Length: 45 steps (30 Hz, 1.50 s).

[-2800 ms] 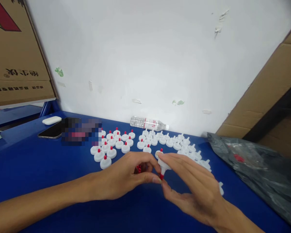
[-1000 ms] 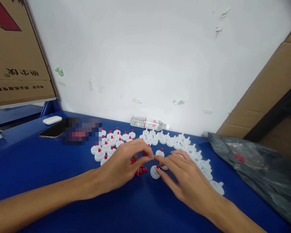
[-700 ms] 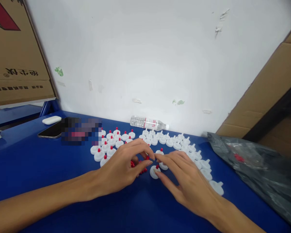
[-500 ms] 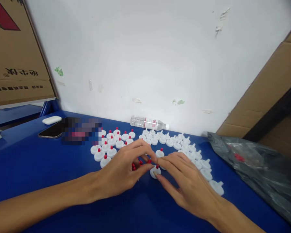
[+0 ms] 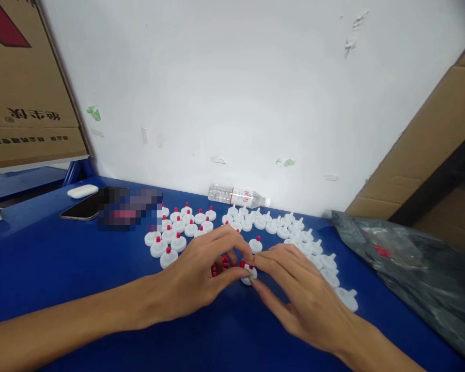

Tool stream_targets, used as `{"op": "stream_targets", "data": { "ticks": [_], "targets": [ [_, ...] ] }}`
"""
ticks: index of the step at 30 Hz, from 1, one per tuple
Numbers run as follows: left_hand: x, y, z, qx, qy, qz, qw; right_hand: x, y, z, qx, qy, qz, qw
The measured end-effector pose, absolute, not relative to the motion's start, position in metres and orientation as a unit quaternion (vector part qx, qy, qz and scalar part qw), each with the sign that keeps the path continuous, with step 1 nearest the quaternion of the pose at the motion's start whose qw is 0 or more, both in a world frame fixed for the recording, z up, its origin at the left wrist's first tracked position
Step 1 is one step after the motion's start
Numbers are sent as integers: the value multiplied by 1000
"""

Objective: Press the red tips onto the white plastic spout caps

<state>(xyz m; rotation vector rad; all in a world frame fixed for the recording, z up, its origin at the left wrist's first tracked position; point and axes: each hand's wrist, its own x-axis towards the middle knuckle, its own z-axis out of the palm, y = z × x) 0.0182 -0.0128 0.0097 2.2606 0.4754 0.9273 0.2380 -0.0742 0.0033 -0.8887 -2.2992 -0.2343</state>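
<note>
In the head view my left hand [image 5: 205, 261] is closed in a pinch on a small red tip cap [image 5: 242, 264], with several loose red caps [image 5: 225, 262] in its curled palm. Between the hands sits a round white nozzle lid [image 5: 248, 278], a red tip showing on top. My right hand [image 5: 294, 289] has its thumb and fingers around that lid's right side; the fingertips partly hide it. Just behind stands another white lid with a red tip [image 5: 256, 246]. Left of my hands are several red-tipped white lids [image 5: 169, 258]; several plain white nozzle lids [image 5: 329, 278] curve along the right.
A clear plastic bottle [image 5: 236, 196] lies by the wall on the blue table [image 5: 101, 263]. A phone [image 5: 81, 206] and a white case [image 5: 82, 191] lie at left. At right is a grey plastic bag [image 5: 422, 289] with a clear bag on top. Cardboard boxes [image 5: 27, 88] flank the table.
My left hand's fingertips have moved slightly right and down, bringing the pinched red cap against or over the lid between my hands. My right hand has barely moved.
</note>
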Motion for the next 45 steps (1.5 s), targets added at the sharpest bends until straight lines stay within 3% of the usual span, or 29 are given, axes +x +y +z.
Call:
{"op": "stream_targets", "data": {
  "ticks": [36,45],
  "targets": [
    [17,-11,6,898,193,329,219,239,-76,-3,-371,-884,-82,272],
    [16,-9,5,894,196,334,226,238,-76,0,-373,-872,-96,302]
  ]
}}
